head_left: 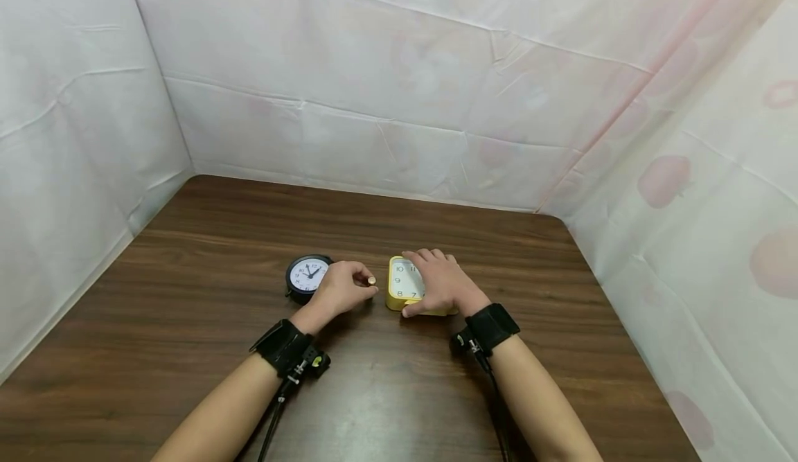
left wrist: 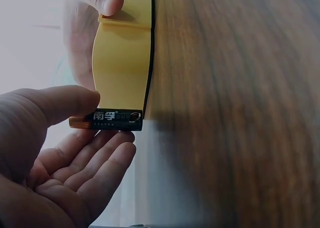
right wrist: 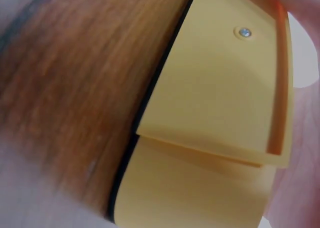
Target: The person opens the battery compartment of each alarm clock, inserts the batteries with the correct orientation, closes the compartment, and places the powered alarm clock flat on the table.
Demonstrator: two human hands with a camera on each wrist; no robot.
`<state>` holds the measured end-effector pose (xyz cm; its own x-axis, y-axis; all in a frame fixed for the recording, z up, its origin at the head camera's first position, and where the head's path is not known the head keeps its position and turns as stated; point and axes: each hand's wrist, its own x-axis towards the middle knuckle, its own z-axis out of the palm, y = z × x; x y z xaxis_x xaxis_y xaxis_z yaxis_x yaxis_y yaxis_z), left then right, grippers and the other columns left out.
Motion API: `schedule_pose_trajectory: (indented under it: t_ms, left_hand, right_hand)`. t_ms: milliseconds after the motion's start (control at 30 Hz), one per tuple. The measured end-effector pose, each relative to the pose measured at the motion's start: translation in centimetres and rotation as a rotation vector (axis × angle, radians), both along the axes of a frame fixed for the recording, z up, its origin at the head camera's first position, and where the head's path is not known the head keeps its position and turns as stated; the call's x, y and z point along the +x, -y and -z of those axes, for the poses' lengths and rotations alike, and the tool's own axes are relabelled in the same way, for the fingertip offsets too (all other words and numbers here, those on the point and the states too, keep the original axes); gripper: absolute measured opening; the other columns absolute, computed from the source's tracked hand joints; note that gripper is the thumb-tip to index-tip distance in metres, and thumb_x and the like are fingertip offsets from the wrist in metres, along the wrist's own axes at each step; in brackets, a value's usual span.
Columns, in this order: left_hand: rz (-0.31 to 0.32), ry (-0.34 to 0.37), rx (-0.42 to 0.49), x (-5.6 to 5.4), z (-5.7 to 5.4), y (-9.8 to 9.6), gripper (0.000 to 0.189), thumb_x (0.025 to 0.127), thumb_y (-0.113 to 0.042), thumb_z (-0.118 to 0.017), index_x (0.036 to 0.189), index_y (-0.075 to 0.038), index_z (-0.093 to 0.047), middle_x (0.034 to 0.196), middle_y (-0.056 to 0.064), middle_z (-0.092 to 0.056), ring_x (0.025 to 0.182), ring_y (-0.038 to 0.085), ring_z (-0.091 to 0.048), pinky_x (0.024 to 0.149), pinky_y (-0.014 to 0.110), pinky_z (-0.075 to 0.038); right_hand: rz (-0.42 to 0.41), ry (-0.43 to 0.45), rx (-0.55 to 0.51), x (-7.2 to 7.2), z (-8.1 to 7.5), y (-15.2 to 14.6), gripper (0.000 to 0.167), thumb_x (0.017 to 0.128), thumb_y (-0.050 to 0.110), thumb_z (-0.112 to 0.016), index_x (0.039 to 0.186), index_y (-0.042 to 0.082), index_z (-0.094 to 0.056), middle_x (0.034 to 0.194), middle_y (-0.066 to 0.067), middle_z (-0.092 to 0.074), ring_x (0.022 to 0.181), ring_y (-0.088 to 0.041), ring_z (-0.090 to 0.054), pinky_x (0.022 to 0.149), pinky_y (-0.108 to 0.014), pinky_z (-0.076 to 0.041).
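Observation:
My left hand [head_left: 341,287] pinches a small black battery [left wrist: 112,119] with a copper-coloured end between thumb and fingers. In the left wrist view the battery overlaps the near end of the yellow alarm clock [head_left: 404,280]. That clock has a white dial facing up, partly covered by my right hand [head_left: 441,282], which grips it with the thumb at the near edge and the fingers over the far side. A screw [right wrist: 244,32] shows on the clock's yellow side [right wrist: 210,83] in the right wrist view. Left of my left hand is a round black alarm clock [head_left: 308,274].
Both clocks are on a dark wooden table [head_left: 386,212]. White cloth sheets [head_left: 374,88] with faint printed fruit enclose the table at the back and sides. Black straps [head_left: 285,346] with cameras and cables sit on both wrists.

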<state>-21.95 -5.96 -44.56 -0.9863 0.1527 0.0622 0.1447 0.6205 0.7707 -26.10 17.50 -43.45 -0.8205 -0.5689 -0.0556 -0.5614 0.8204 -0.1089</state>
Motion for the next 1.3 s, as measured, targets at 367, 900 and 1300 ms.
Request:
schedule_pose_trajectory:
  t_ms: [367, 900, 1300]
  left_hand:
    - [0.017, 0.037, -0.014, -0.2, 0.7, -0.7, 0.01, 0.077, -0.02, -0.079, 0.08, -0.018, -0.069, 0.08, -0.005, -0.067, 0.073, 0.008, -0.06, 0.067, 0.027, -0.049]
    - [0.042, 0.04, -0.025, -0.1, 0.4, -0.2, 0.011, 0.077, -0.017, -0.078, 0.084, -0.015, -0.069, 0.082, -0.003, -0.068, 0.075, 0.008, -0.062, 0.069, 0.027, -0.05]
    - [0.098, 0.051, -0.069, 0.0, 0.1, -0.3, 0.039, 0.077, -0.021, -0.08, 0.112, -0.012, -0.065, 0.1, 0.0, -0.067, 0.094, 0.016, -0.063, 0.083, 0.035, -0.051]
  right_hand:
    - [0.026, 0.009, 0.007, -0.1, -0.2, -0.2, 0.11, 0.056, 0.07, -0.076, 0.146, 0.02, -0.039, 0.135, -0.006, -0.049, 0.116, -0.027, -0.047, 0.095, -0.051, -0.04]
    - [0.04, 0.019, -0.255, 1.1, -1.9, -1.2, 0.103, 0.058, 0.055, -0.08, 0.144, 0.017, -0.039, 0.124, -0.003, -0.051, 0.106, -0.022, -0.046, 0.086, -0.041, -0.046]
    - [0.013, 0.267, -0.73, 1.8, -2.7, -4.6, 0.096, 0.071, 0.022, -0.082, 0.148, 0.016, -0.026, 0.137, -0.009, -0.042, 0.125, -0.03, -0.044, 0.101, -0.055, -0.04]
